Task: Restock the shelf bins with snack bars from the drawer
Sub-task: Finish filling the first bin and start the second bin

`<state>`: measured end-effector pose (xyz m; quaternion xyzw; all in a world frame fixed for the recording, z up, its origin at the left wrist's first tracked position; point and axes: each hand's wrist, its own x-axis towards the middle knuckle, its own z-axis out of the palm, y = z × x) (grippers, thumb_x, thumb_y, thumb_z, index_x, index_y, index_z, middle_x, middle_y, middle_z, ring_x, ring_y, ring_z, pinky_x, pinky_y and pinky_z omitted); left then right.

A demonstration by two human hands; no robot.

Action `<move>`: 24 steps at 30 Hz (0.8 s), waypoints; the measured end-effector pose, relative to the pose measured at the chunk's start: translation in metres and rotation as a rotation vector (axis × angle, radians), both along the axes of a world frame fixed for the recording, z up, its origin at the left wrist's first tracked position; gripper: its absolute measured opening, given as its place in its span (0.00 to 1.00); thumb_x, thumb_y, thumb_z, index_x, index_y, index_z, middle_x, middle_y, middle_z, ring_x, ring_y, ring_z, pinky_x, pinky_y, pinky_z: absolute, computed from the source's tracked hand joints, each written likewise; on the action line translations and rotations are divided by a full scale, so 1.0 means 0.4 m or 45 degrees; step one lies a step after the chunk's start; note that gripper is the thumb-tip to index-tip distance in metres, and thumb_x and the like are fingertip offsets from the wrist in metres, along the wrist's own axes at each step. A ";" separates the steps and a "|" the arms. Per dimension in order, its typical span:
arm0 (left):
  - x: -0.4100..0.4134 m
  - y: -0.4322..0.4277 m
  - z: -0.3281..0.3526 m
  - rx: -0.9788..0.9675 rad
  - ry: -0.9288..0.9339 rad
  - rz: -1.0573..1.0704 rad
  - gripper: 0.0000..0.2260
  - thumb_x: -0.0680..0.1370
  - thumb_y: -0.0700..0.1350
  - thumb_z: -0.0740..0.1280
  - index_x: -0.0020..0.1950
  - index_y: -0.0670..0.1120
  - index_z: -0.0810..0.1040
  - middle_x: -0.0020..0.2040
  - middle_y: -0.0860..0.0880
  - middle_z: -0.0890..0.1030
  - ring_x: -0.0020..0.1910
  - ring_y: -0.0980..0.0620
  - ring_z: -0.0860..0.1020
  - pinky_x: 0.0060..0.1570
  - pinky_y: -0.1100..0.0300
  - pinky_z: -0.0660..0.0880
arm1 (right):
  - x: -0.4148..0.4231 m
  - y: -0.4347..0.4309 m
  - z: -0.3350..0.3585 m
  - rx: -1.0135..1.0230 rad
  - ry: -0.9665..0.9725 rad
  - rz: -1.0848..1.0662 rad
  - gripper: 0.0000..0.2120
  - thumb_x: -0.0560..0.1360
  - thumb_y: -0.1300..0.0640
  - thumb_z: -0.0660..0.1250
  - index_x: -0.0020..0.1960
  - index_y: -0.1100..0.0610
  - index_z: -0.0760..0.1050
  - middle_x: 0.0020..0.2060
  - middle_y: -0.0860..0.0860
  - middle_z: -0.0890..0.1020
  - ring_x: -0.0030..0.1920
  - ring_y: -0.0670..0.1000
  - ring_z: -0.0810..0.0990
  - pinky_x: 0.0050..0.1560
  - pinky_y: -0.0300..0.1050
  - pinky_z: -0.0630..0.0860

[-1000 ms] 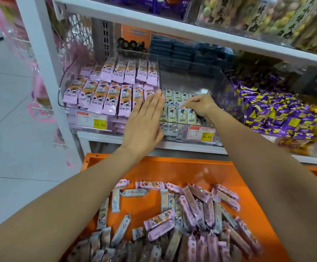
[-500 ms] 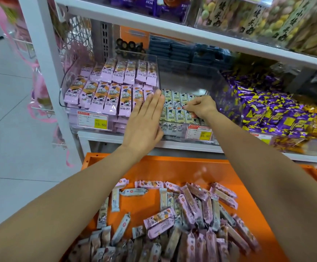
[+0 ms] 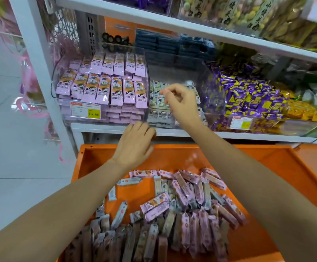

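An open orange drawer (image 3: 267,167) holds a loose heap of pink and grey snack bars (image 3: 174,205). On the shelf above, a clear bin is packed with rows of pink bars (image 3: 101,87). The clear bin next to it on the right holds pale green bars (image 3: 156,95) at its front, with its back part bare. My right hand (image 3: 180,103) hovers over the green bars, fingers loosely curled with nothing in them. My left hand (image 3: 135,144) hangs over the drawer's far edge, just below the shelf lip, its fingers relaxed and holding nothing.
A bin of purple and yellow wrapped snacks (image 3: 248,97) stands to the right of the green bars. Dark blue packs (image 3: 165,44) sit behind the bins. The white shelf post (image 3: 34,63) rises on the left, with tiled floor (image 3: 6,148) beyond. An upper shelf (image 3: 191,29) overhangs the bins.
My left hand has dropped from the divide between the two bins down to the drawer's far edge. My right hand has lifted off the green bars, fingers loosened.
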<state>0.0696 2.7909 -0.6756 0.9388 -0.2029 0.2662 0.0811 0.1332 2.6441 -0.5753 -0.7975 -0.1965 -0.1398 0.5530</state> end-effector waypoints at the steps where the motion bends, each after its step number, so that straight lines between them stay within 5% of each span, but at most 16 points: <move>1: -0.010 0.004 -0.031 -0.006 0.120 -0.005 0.09 0.72 0.45 0.66 0.51 0.45 0.77 0.47 0.46 0.78 0.49 0.45 0.74 0.48 0.51 0.71 | -0.029 0.003 -0.022 0.010 0.032 0.026 0.07 0.79 0.63 0.64 0.45 0.59 0.80 0.30 0.49 0.76 0.27 0.41 0.71 0.29 0.35 0.67; 7: -0.086 -0.011 -0.215 -0.175 0.918 0.081 0.09 0.77 0.45 0.63 0.54 0.46 0.79 0.53 0.45 0.82 0.54 0.44 0.78 0.46 0.54 0.72 | -0.149 -0.036 -0.266 -0.140 0.378 0.079 0.08 0.78 0.65 0.64 0.44 0.58 0.81 0.31 0.49 0.78 0.32 0.40 0.76 0.34 0.31 0.70; 10: -0.131 -0.029 -0.314 -0.163 1.150 0.083 0.11 0.80 0.46 0.61 0.59 0.48 0.79 0.58 0.46 0.82 0.56 0.45 0.78 0.49 0.55 0.74 | -0.194 -0.087 -0.429 -0.281 0.648 0.002 0.08 0.79 0.61 0.64 0.45 0.53 0.81 0.36 0.51 0.81 0.36 0.47 0.78 0.38 0.42 0.74; 14: -0.175 -0.059 -0.414 -0.182 1.315 0.102 0.13 0.82 0.48 0.60 0.64 0.46 0.75 0.60 0.43 0.81 0.59 0.42 0.77 0.52 0.53 0.74 | -0.232 -0.142 -0.617 -0.608 0.872 -0.099 0.06 0.80 0.58 0.64 0.49 0.58 0.78 0.37 0.55 0.81 0.39 0.55 0.78 0.45 0.52 0.74; 17: -0.181 -0.077 -0.462 -0.237 1.370 0.159 0.16 0.82 0.49 0.60 0.68 0.45 0.72 0.64 0.41 0.79 0.61 0.41 0.77 0.53 0.54 0.72 | -0.238 -0.161 -0.661 -0.826 1.178 -0.094 0.23 0.81 0.54 0.62 0.73 0.61 0.65 0.57 0.57 0.78 0.50 0.57 0.77 0.48 0.49 0.70; 19: -0.185 -0.086 -0.489 -0.297 1.408 0.171 0.16 0.82 0.50 0.60 0.68 0.46 0.72 0.63 0.40 0.79 0.59 0.39 0.77 0.52 0.52 0.73 | -0.238 -0.164 -0.673 -0.823 1.329 -0.056 0.31 0.81 0.53 0.61 0.79 0.61 0.53 0.66 0.57 0.73 0.57 0.59 0.77 0.49 0.50 0.69; 20: -0.187 -0.090 -0.497 -0.321 1.427 0.182 0.16 0.82 0.50 0.60 0.68 0.46 0.73 0.62 0.40 0.79 0.59 0.39 0.77 0.52 0.52 0.74 | -0.240 -0.162 -0.675 -0.793 1.355 -0.030 0.27 0.81 0.53 0.60 0.76 0.63 0.57 0.61 0.58 0.75 0.51 0.58 0.77 0.47 0.50 0.68; 22: -0.190 -0.093 -0.509 -0.361 1.448 0.212 0.17 0.82 0.50 0.61 0.69 0.46 0.73 0.62 0.40 0.79 0.59 0.39 0.77 0.53 0.51 0.74 | -0.244 -0.160 -0.685 -0.805 1.358 -0.018 0.09 0.81 0.56 0.61 0.53 0.63 0.70 0.40 0.55 0.74 0.37 0.54 0.69 0.44 0.50 0.64; 24: -0.190 -0.095 -0.517 -0.421 1.453 0.239 0.17 0.81 0.51 0.64 0.67 0.43 0.75 0.61 0.40 0.80 0.59 0.39 0.77 0.54 0.51 0.74 | -0.247 -0.158 -0.685 -0.815 1.352 -0.036 0.10 0.80 0.57 0.64 0.49 0.65 0.70 0.36 0.60 0.72 0.37 0.57 0.73 0.43 0.54 0.66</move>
